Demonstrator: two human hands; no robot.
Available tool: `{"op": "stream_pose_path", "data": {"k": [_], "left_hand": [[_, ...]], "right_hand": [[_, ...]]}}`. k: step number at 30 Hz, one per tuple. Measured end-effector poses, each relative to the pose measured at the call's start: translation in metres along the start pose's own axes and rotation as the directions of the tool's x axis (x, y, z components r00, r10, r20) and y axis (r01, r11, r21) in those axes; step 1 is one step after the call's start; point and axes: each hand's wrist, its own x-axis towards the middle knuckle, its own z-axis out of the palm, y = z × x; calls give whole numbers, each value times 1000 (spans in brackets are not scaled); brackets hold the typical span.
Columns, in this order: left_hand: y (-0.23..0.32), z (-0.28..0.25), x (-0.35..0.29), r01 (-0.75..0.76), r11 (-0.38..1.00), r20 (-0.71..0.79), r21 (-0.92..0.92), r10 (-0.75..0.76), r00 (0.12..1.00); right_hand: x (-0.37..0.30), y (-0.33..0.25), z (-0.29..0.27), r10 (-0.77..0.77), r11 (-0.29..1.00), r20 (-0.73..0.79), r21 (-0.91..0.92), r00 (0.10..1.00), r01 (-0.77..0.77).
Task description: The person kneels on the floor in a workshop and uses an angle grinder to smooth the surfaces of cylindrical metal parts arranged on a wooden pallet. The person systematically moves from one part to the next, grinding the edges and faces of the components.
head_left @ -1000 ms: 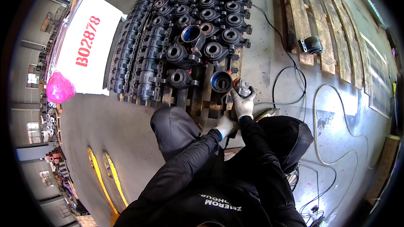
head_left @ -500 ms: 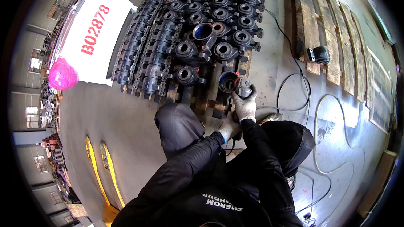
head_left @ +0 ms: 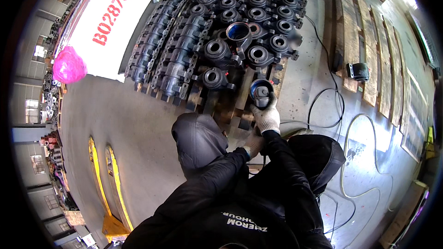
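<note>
Gloves on both hands, person crouched over a pallet point(head_left: 240, 106) of dark castings point(head_left: 217, 32). Right hand point(head_left: 265, 115), white knit glove, has its grip wrapped shut round a dark power tool point(head_left: 261, 93), fingers curled over the body; tool head sits in the round blue-rimmed bore of a casting point(head_left: 258, 87) just ahead of the grip. Left hand point(head_left: 254, 142) is just behind and below the right, close to the knee point(head_left: 198, 133); glove mostly hidden by the right forearm, so can't tell how far its grip is open or what it holds, if anything. It seems to be near the tool's rear end, but contact not visible.

Ahead of the grip: rows of similar castings, packed tight, bores facing up, one w/ a blue inner ring point(head_left: 238, 31). Left of the grip: more castings stacked on edge. Right of the grip: black cable point(head_left: 323, 106) looping over the concrete floor point(head_left: 115, 124), a pale hose point(head_left: 350, 157) further right, wooden planks point(head_left: 369, 41) w/ one small black part point(head_left: 358, 71) on them. Far left of the grip: white sheet w/ red marks point(head_left: 110, 32), pink bag point(head_left: 69, 66) beside it. Behind-left: yellow floor lines point(head_left: 108, 180).
</note>
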Motion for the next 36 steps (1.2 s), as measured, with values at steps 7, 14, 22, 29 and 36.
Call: {"op": "stream_pose_path", "data": {"k": [7,14,22,29,36], "left_hand": [[73,-9,9,423,780,126,-461,-414,902],[65,-21,19,248,969,188,-2,-243,951],[66,-20,25,366,859,150,-357,-334,931],[62,-16,23,422,836,137,-350,-400,906],[89,-17,22,453,776,170,-438,-424,890]], "right_hand": [[6,-1,-7,42,999,16,-1,999,-42],[15,3,6,-8,999,-17,54,1000,9],[18,0,7,39,984,-58,174,998,-29],[14,4,-1,78,989,-49,126,996,-71],[17,10,0,75,996,-54,58,996,-71]]}}
